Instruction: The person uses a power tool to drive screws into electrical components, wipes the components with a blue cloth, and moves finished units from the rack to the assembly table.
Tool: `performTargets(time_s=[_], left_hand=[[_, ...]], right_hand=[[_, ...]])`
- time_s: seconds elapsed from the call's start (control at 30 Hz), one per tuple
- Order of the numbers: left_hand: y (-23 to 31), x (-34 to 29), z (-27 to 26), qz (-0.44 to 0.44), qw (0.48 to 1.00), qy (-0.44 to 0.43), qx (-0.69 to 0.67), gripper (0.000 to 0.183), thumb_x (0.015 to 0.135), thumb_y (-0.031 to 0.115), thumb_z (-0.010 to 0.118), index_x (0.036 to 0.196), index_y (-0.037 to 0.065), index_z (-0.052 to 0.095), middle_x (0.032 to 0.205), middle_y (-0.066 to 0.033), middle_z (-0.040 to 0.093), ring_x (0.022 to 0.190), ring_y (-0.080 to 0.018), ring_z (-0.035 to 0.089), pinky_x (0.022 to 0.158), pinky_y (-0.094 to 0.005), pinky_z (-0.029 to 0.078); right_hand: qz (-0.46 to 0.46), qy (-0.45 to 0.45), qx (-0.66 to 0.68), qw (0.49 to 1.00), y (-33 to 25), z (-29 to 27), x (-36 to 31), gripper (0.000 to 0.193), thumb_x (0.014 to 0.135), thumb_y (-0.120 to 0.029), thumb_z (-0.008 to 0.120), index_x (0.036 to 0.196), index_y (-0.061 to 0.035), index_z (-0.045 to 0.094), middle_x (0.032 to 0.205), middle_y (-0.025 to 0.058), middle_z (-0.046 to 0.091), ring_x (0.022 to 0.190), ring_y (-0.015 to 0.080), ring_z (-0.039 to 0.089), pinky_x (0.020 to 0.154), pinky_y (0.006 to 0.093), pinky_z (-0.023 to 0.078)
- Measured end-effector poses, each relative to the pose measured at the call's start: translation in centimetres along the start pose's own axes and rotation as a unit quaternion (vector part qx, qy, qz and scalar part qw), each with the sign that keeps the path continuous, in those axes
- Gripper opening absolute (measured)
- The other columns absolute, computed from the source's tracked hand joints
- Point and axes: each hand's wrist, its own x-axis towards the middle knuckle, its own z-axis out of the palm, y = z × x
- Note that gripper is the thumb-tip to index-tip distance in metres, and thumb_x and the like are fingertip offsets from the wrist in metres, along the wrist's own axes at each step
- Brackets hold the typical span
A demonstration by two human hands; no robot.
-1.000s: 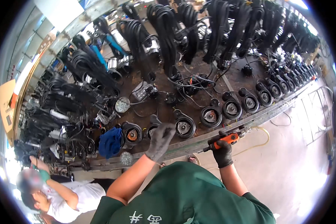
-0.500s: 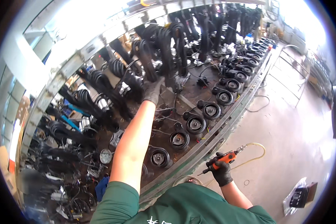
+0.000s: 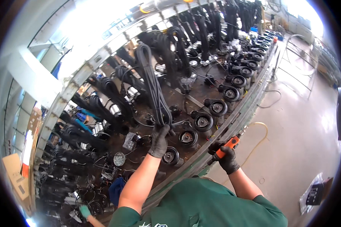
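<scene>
My left hand (image 3: 160, 142), in a dark glove, is closed on the lower end of a long coiled black cable (image 3: 152, 81). The coil's upper end hangs near the overhead rail. My right hand (image 3: 226, 157), also gloved, grips an orange air screwdriver (image 3: 231, 143) over the bench's front edge, its tip pointing down-left. A pale hose (image 3: 264, 130) runs from the tool's back end. Close to my left hand stand round black motor housings, among them one housing (image 3: 188, 137) with its open face up and another one (image 3: 171, 155) nearer me.
More cable coils (image 3: 106, 90) hang from the metal rail (image 3: 98, 58). Several housings line the bench edge (image 3: 231, 121). A dish of small parts (image 3: 119, 159) and a blue cloth (image 3: 117, 189) lie at left. Another person's green-gloved hand (image 3: 85, 211) shows lower left. A metal frame (image 3: 297, 55) stands right.
My left hand has come back toward me from among the hanging coils, drawing one coil's lower end along. The right hand with the screwdriver has shifted slightly. Another person's gloved hand has appeared lower left.
</scene>
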Motion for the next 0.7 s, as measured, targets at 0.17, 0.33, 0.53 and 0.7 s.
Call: performTargets(time_s=[0.17,0.33,0.53,0.7], left_hand=[[3.3,-7.4,3.0,-0.029,0.996,0.010,0.082,0.040,0.097,0.036,0.067,0.121,0.005,0.058,0.086,-0.0049,0.066,0.076,-0.0176,0.065,0.069,-0.0327,0.054],[-1.4,-13.7,1.7,0.023,0.907,-0.108,0.407,0.037,0.093,0.018,0.066,0.125,0.003,0.056,0.086,-0.0121,0.065,0.079,-0.0281,0.066,0.074,-0.0410,0.053],[-4.3,-14.9,1.0,0.094,0.840,-0.221,0.486,0.028,0.093,0.025,0.062,0.111,0.004,0.059,0.088,-0.0189,0.066,0.087,-0.0347,0.067,0.075,-0.0480,0.052],[-3.0,-7.7,-7.7,-0.018,0.799,0.010,0.601,0.014,0.092,0.021,0.060,0.092,0.008,0.067,0.093,-0.0167,0.071,0.089,-0.0377,0.070,0.079,-0.0478,0.055]], right_hand=[[0.045,-0.059,-0.049,0.996,-0.7,4.6,3.4,0.048,0.076,-0.029,0.073,0.112,0.0026,0.069,0.119,0.0190,0.069,0.112,0.0312,0.065,0.103,0.0460,0.049],[0.112,-0.205,0.021,0.972,-0.2,12.5,7.6,0.057,0.076,-0.032,0.074,0.118,0.0043,0.066,0.152,0.0205,0.048,0.131,0.0311,0.056,0.111,0.0415,0.043],[0.273,-0.270,0.049,0.922,0.4,14.2,7.8,0.042,0.078,-0.031,0.075,0.103,0.0032,0.068,0.113,0.0219,0.068,0.100,0.0379,0.069,0.083,0.0417,0.059],[0.158,-0.198,0.005,0.967,-3.6,15.3,4.7,0.043,0.072,-0.035,0.076,0.097,-0.0008,0.066,0.090,0.0184,0.064,0.068,0.0292,0.064,0.059,0.0433,0.056]])
